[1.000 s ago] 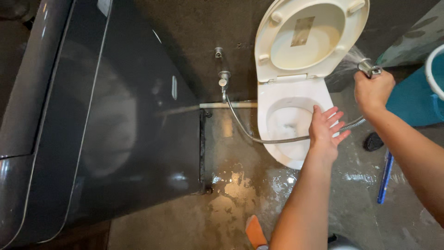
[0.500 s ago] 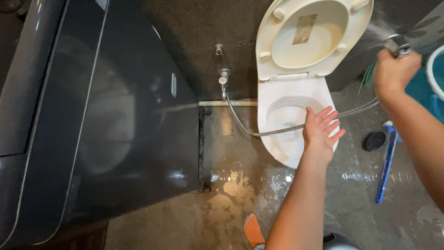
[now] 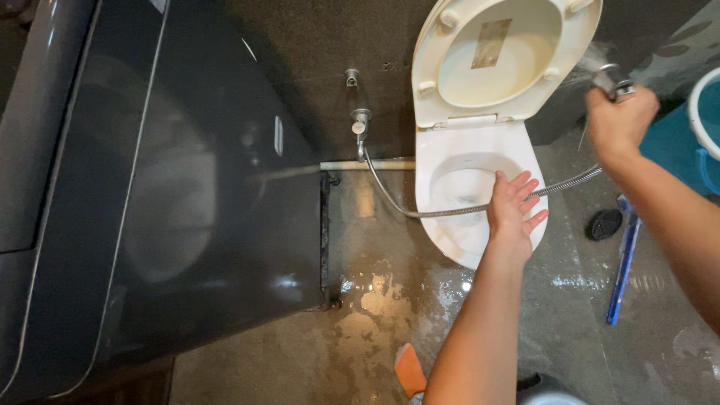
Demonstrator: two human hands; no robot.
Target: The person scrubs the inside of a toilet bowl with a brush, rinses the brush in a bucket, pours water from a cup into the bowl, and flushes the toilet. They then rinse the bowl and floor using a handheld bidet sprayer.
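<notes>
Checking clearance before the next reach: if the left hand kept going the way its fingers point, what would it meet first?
Most likely the metal hose crossing the toilet bowl, just beyond the left hand; depth is unclear.

The floor (image 3: pixel 375 345) was bare grey concrete, wet and shining with puddles under warm light. A dark rough wall (image 3: pixel 315 67) rose behind, with a metal tap (image 3: pixel 361 124) fixed to it. A large glossy black cabinet (image 3: pixel 150 187) filled the left side

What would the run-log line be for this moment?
right hand: gripping spray nozzle, water spraying | left hand: open, over toilet bowl | hose: across bowl | seat lid: raised
</notes>
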